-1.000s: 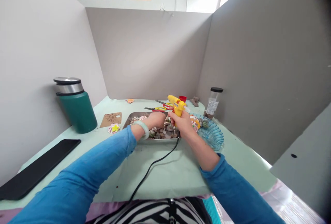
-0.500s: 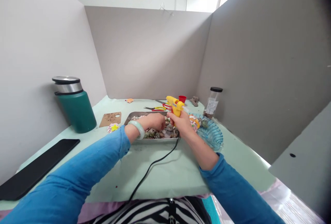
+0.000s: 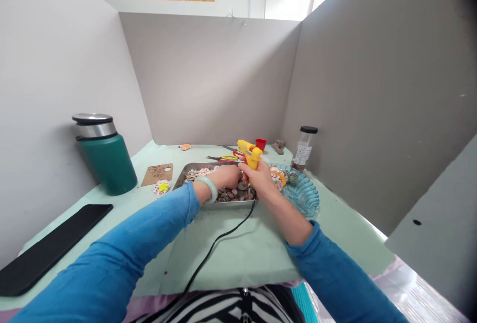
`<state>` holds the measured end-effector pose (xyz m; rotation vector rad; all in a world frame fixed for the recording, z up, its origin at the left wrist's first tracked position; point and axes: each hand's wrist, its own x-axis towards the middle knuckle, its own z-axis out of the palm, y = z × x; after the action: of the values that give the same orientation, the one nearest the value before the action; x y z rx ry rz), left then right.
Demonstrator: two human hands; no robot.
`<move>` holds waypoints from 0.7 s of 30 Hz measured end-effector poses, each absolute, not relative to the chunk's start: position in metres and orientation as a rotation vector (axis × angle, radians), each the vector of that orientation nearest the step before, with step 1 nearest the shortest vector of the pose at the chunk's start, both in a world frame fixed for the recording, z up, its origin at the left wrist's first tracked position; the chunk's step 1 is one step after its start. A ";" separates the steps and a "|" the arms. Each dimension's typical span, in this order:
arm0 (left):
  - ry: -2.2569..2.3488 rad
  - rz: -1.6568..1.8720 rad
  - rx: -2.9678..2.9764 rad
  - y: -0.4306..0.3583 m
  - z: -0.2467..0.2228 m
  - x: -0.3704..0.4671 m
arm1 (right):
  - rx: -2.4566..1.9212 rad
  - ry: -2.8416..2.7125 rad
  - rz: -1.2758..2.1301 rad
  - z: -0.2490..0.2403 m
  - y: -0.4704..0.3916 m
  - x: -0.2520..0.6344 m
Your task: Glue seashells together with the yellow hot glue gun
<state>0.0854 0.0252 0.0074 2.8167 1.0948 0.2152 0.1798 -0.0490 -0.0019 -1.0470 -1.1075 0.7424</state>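
Note:
A yellow glue gun (image 3: 250, 153) is gripped in my right hand (image 3: 260, 178), above the right end of a metal tray (image 3: 225, 204). A black cord runs down from it toward the table's front edge. My left hand (image 3: 230, 177), with a pale bangle at the wrist, reaches over the tray, close beside my right hand. Its fingers are bent together, and what they hold, if anything, is hidden. Small stones and shells (image 3: 230, 194) fill much of the tray. Just right of my right hand, a blue glass plate (image 3: 306, 196) carries colourful pieces.
A green bottle (image 3: 108, 164) and a black slab (image 3: 52, 248) stand at left. Near the tray's left side are a brown card (image 3: 158, 174) and a flower piece (image 3: 161, 188). Behind are scissors (image 3: 227, 158), a red cup (image 3: 261, 144) and a jar (image 3: 303, 149).
My left hand has moved right within the tray, nearer to my right hand, uncovering pale pieces at the tray's left. My right hand still holds the glue gun. The view has shifted slightly.

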 end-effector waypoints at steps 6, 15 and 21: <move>1.272 -0.010 2.908 0.034 0.019 0.073 | -1.048 -1.101 0.749 0.000 -0.050 0.179; 1.083 0.023 2.840 0.046 0.026 0.053 | -1.055 -1.110 0.740 -0.001 -0.051 0.180; 1.004 -0.168 2.839 0.033 0.031 0.056 | -1.075 -1.118 0.742 -0.002 -0.049 0.181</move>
<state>0.0556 0.0334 0.0314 2.8386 1.0039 -0.1683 0.1810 -0.0491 -0.0025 -1.0746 -1.1180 0.7424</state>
